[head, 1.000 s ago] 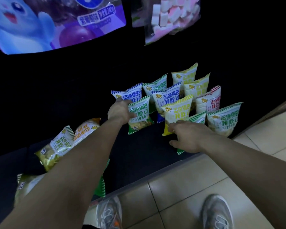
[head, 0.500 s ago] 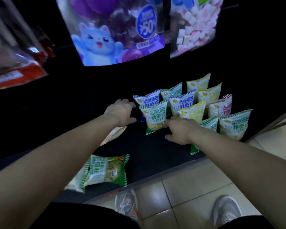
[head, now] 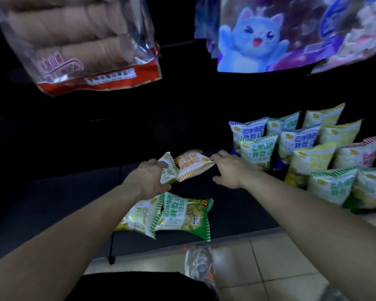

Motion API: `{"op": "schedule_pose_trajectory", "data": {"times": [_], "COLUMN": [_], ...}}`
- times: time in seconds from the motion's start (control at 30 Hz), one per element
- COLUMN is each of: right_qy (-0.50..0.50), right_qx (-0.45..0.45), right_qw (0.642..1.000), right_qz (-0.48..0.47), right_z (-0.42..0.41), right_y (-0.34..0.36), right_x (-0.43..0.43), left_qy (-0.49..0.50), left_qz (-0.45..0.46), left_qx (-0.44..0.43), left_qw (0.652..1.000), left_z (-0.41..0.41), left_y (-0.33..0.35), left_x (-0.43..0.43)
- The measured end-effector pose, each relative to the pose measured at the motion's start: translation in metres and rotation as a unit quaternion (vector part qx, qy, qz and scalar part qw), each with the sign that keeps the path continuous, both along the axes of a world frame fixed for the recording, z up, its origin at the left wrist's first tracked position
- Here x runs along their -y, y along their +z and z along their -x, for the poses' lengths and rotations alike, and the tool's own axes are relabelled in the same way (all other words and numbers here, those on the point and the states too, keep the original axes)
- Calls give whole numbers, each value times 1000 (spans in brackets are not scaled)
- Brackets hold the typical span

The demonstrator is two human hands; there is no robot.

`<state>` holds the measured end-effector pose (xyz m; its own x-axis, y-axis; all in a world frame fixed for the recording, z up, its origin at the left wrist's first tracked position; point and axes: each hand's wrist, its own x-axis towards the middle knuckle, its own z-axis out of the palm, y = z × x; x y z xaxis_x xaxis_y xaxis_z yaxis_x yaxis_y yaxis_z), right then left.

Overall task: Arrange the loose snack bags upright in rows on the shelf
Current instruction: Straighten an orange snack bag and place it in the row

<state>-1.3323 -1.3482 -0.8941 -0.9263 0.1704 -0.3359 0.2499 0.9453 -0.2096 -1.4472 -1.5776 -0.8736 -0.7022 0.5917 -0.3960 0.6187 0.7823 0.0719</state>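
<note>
On the dark low shelf (head: pixel 232 205), my left hand (head: pixel 147 180) closes around the edge of a small green-striped snack bag (head: pixel 168 171). An orange-striped bag (head: pixel 192 165) leans against it. My right hand (head: pixel 231 169) is spread, its fingertips touching that orange bag's right corner. Two loose bags lie flat near the front edge: a green one (head: pixel 183 216) and a pale yellow-green one (head: pixel 137 217), partly under my left forearm. Several bags stand upright in rows (head: pixel 297 146) at the right.
Overhead hang a clear bag with a red bottom (head: pixel 85 51) and a purple bag with a blue cat picture (head: pixel 258 44). A tiled floor (head: pixel 274 268) and my shoe (head: pixel 201 262) lie in front of the shelf's edge.
Both hands left the upright rows and moved left to the loose bags. My left hand took hold of the green-striped bag. My view swung left and lower.
</note>
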Motion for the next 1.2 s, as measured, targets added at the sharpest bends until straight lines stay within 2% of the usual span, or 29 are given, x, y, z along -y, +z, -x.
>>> {"op": "schedule_pose_trajectory", "data": {"times": [0.27, 0.37, 0.43, 0.57, 0.73, 0.93, 1.07, 1.2], "right_qy": [15, 18, 23, -15, -66, -96, -139, -171], "right_qx": [-12, -62, -81, -109, -100, -103, -153, -196], "right_qw": [998, 993, 993, 994, 990, 983, 955, 915], "right_qz": [-63, -95, -81, 5, 76, 120, 212, 309], "right_z": [67, 73, 73, 54, -10, -106, -153, -181], "right_y": [-85, -96, -92, -46, 37, 119, 147, 152], "right_x": [21, 21, 15, -5, -31, -42, -48, -57], "left_qy": [28, 25, 21, 25, 28, -44, -88, -86], "left_qz": [-63, -70, -76, -110, -181, -276, -309, -339], "left_qx": [5, 13, 27, 31, 22, 101, 185, 205], "left_qw": [998, 997, 997, 993, 983, 955, 929, 914], "left_z": [32, 35, 36, 35, 12, -55, -103, -131], "left_y": [-31, -35, -34, -20, 16, 81, 105, 111], "left_x": [-8, -13, -15, -21, -41, -75, -98, -112]}}
